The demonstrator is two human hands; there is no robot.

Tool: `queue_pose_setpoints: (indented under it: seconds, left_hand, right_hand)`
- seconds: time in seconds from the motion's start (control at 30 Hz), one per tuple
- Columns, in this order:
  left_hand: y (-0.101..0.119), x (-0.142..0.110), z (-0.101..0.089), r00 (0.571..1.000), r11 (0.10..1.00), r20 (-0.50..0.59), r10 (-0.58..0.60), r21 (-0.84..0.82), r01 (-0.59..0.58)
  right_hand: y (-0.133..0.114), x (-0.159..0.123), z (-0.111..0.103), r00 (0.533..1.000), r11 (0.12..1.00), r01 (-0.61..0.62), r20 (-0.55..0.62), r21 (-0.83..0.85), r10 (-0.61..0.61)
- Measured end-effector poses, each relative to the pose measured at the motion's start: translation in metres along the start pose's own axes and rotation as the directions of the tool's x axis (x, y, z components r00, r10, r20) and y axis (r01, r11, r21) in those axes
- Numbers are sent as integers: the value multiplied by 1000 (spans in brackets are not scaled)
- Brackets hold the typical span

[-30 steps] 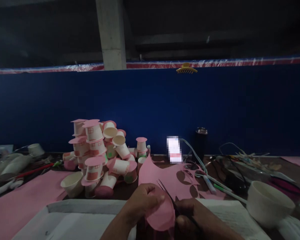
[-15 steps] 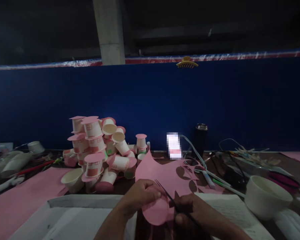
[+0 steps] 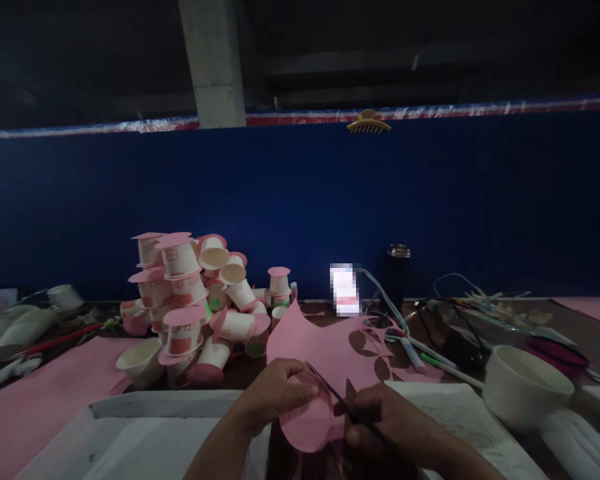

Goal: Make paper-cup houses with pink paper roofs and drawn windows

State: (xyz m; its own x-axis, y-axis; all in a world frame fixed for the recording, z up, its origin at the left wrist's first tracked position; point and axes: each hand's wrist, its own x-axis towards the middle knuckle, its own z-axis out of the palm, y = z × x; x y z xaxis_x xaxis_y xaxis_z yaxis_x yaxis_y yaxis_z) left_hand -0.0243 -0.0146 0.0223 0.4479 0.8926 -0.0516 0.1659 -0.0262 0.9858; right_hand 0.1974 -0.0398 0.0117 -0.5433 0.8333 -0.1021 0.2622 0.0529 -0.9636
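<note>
Between the thumb and fingers of my left hand [image 3: 281,387] is a round pink paper disc [image 3: 306,421], its face turned toward me. My right hand [image 3: 380,420] is closed around dark scissors [image 3: 333,390], whose thin blades lie along the disc's upper right edge, close to my left thumb. The scissor handles are mostly hidden in my dim right fist. Behind both hands spreads a pink paper sheet [image 3: 310,343] with round holes cut out of its right part.
Paper cups with pink disc tops [image 3: 183,283] are piled at left. A white tray [image 3: 130,403] lies in front of them. To the right are a written sheet [image 3: 453,413], a large white cup [image 3: 525,383], a lit phone [image 3: 345,290] and a black bottle [image 3: 397,277].
The scissor blades have closed from slightly apart to nearly together at the disc's edge. The whole view has shifted a little; both hands keep their holds.
</note>
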Motion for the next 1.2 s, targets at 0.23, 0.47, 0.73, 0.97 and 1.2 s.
queue_pose_setpoints:
  seconds: [0.23, 0.47, 0.73, 0.97, 1.2]
  left_hand:
    - [1, -1, 0, 1000, 1000, 15, 7, 2, -7]
    - [3, -1, -2, 1000, 999, 12, -10, 32, 9]
    - [-1, 0, -2, 1000, 1000, 16, 5, 19, -6]
    - [-3, 2, -4, 999, 1000, 43, 12, 13, -13]
    - [-4, 2, -4, 999, 1000, 43, 14, -1, -14]
  right_hand:
    - [1, 0, 0, 1000, 1000, 23, -10, -5, -23]
    - [2, 0, 0, 999, 1000, -20, -27, -14, 20]
    - [5, 1, 0, 999, 999, -13, -31, -31, 12]
    - [10, 4, -2, 1000, 1000, -4, -16, -11, 3]
    - [10, 4, -1, 998, 999, -26, -53, -39, 24]
